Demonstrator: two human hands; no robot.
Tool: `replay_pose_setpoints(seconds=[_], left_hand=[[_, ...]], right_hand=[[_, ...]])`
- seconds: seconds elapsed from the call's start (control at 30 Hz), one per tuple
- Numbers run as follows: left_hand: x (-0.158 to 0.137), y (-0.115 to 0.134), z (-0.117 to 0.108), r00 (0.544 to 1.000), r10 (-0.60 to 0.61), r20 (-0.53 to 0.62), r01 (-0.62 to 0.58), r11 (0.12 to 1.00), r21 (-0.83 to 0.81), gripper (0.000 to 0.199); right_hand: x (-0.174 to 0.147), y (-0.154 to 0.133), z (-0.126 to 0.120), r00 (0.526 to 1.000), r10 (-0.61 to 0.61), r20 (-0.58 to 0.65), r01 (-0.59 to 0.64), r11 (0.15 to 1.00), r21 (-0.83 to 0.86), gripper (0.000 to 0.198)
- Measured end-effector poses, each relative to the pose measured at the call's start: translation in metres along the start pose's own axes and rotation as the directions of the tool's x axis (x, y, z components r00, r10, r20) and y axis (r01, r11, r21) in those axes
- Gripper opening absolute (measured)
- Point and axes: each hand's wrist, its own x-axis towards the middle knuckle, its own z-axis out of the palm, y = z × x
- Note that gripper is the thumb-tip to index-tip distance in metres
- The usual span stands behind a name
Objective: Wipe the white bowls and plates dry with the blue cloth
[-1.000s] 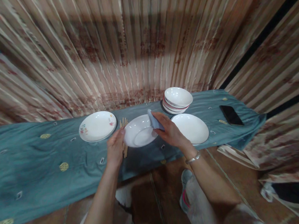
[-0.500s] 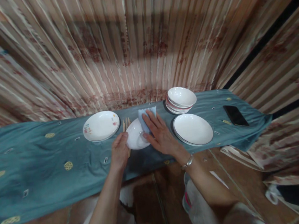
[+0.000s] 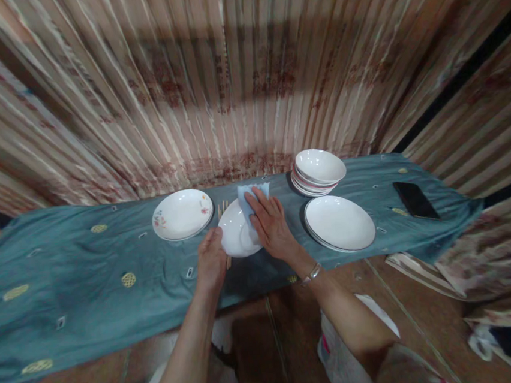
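Note:
My left hand (image 3: 211,253) grips the near left rim of a white bowl (image 3: 233,233), thumb on top. The bowl is tilted, and what looks like its round foot faces up. My right hand (image 3: 270,223) presses a folded light blue cloth (image 3: 248,199) against the bowl's right side, its fingers lying over the cloth. Partly hidden under the bowl and my left hand, several wooden chopsticks (image 3: 223,206) lie on the table. To the left is a short stack of white plates with flower prints (image 3: 182,214).
A teal cloth (image 3: 88,292) covers the long narrow table. At the right are a stack of bowls (image 3: 320,167), a stack of white plates (image 3: 340,222) and a black phone (image 3: 415,200). A pleated patterned curtain (image 3: 228,98) hangs directly behind.
The whole view has shifted slightly, so the table things appear further right. My right hand has slid the cloth a little over the bowl; my left hand keeps its hold.

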Motion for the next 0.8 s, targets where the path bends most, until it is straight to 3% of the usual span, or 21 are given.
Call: replay_pose_setpoints(seconds=[0.13,0.3,0.53,0.8], left_hand=[[0.002,0.004,-0.002,0.998,-0.036,-0.045,0.035,0.999,-0.012,0.041],[0.003,0.005,-0.005,0.996,-0.014,-0.084,0.012,1.0,-0.028,0.042],[0.004,0.005,-0.012,0.997,-0.051,-0.062,0.049,0.998,-0.036,0.04],[0.002,0.001,-0.012,0.996,-0.073,-0.053,0.071,0.997,-0.03,0.022]], right_hand=[[-0.004,0.018,0.01,0.997,0.042,-0.067,-0.039,0.999,0.037,0.053],[-0.013,0.041,0.025,0.985,0.122,-0.12,-0.091,0.966,0.241,0.056],[-0.03,0.059,0.038,0.945,0.328,0.016,-0.303,0.85,0.431,0.067],[-0.031,0.074,0.038,0.911,0.411,0.04,-0.372,0.774,0.513,0.06]])
